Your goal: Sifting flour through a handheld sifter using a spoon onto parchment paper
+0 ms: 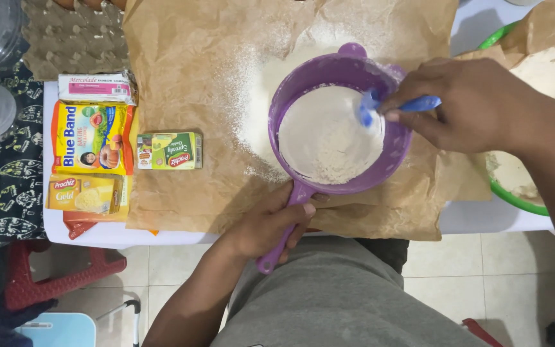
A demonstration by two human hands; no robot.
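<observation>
The purple sieve (338,125) is lying level over the brown paper (194,77), its long axis running from the small loop on the far rim down through the bowl to the handle, which is pointing toward the person's body. The left hand (271,225) is gripping that handle, fingers curled tightly around it just below the sieve's bowl. The right hand (470,103) is reaching in from the sieve's right side, fingers pinched shut on a blue spoon (396,106); the spoon's handle is lying roughly crosswise to the sieve's handle, and its tip is dipping into the flour (325,138) near the sieve's right rim. The sieve is a round plastic bowl with a thick rim, filled with a pale mound of flour. A dusting of sifted flour (258,96) is lying on the paper left of and beyond the sieve. Farther left of the sieve, a small green box (169,151) is sitting on the paper, and beyond it yellow packets (91,138) are resting on the white table (483,218).
</observation>
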